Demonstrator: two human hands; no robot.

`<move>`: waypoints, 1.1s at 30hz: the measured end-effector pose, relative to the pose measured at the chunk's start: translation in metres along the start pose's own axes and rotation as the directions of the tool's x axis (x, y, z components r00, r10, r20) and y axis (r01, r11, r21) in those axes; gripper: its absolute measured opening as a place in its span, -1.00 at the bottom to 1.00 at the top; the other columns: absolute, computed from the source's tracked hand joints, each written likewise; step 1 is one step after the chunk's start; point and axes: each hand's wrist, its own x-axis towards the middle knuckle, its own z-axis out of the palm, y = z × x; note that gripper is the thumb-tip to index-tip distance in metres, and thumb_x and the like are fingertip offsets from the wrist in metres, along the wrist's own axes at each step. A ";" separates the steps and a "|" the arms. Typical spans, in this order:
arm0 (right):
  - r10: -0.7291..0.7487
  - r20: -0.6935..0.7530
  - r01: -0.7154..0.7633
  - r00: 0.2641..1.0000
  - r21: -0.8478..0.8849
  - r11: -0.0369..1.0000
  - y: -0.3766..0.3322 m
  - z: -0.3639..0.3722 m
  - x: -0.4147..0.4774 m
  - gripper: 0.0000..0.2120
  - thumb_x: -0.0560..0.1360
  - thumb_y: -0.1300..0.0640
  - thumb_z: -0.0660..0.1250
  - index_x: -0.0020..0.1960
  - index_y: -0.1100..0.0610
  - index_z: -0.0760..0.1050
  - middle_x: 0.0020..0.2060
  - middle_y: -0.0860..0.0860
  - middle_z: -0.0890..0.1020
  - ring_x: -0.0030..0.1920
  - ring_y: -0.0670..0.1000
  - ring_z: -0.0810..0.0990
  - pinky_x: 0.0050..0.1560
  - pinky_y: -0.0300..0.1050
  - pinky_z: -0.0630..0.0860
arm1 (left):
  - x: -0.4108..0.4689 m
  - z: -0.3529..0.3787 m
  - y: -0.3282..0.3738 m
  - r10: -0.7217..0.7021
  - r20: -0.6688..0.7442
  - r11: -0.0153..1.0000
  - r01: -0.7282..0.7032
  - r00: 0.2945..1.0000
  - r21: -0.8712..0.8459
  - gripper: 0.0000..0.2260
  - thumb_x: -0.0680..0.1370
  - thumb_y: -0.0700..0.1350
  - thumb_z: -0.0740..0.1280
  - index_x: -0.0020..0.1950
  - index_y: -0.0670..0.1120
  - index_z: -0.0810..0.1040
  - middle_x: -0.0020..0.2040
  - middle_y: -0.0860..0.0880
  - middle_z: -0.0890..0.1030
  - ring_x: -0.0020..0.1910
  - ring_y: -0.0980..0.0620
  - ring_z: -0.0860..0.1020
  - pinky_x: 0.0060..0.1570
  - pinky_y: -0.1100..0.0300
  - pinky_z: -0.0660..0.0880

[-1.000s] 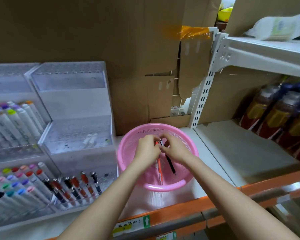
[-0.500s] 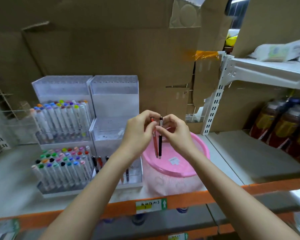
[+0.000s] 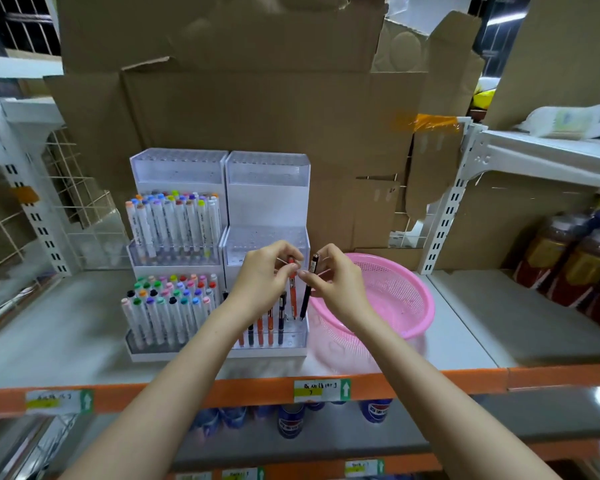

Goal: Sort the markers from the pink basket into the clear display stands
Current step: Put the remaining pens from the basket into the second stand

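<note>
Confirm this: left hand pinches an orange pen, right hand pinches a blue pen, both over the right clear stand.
In the head view the right hand pinches a slim black pen, not blue. The left hand does pinch the slim orange pen, both over the right clear plastic stand.

Both bare forearms are angling inward, bringing the hands together just left of the pink basket (image 3: pixel 426 308). The left hand (image 3: pixel 265 284) is pinching the top of a red pen (image 3: pixel 293 296) with curled fingers. The right hand (image 3: pixel 338 289), nearer the basket, is pinching a black pen (image 3: pixel 306 299) upright. Their fingertips are almost touching.
</note>
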 end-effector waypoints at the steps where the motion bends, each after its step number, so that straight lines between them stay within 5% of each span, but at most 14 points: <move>1: -0.007 0.002 0.007 1.000 -0.011 1.000 0.001 0.002 -0.001 -0.71 0.43 0.10 0.48 -0.18 0.00 0.34 -0.30 0.07 0.54 -0.23 0.17 0.60 -0.24 0.22 0.57 | -0.001 0.000 -0.001 -0.002 0.001 1.000 0.002 1.000 0.003 -0.89 0.53 -0.27 0.34 -0.04 -0.07 0.59 -0.15 -0.02 0.65 -0.15 0.12 0.63 -0.03 0.12 0.57; 11: -0.045 0.022 0.047 0.999 -0.098 0.994 0.006 0.007 -0.006 -0.71 0.43 0.14 0.48 -0.16 0.09 0.33 -0.38 -0.09 0.50 -0.29 0.08 0.59 -0.25 0.16 0.57 | -0.005 0.003 -0.018 0.000 0.063 1.000 -0.002 0.998 0.029 -0.87 0.53 -0.27 0.35 -0.02 -0.05 0.58 -0.13 -0.02 0.64 -0.10 0.10 0.63 0.01 0.09 0.59; 33: -0.078 0.069 0.086 0.995 -0.129 0.988 0.022 0.006 0.000 -0.85 0.46 0.19 0.44 -0.12 0.19 0.47 -0.32 0.01 0.57 -0.24 0.08 0.60 -0.23 0.12 0.59 | -0.004 0.014 -0.030 -0.014 0.169 0.985 -0.016 0.986 0.174 -0.91 0.47 -0.19 0.44 -0.04 -0.08 0.64 -0.18 -0.03 0.66 -0.15 0.08 0.61 -0.05 0.06 0.57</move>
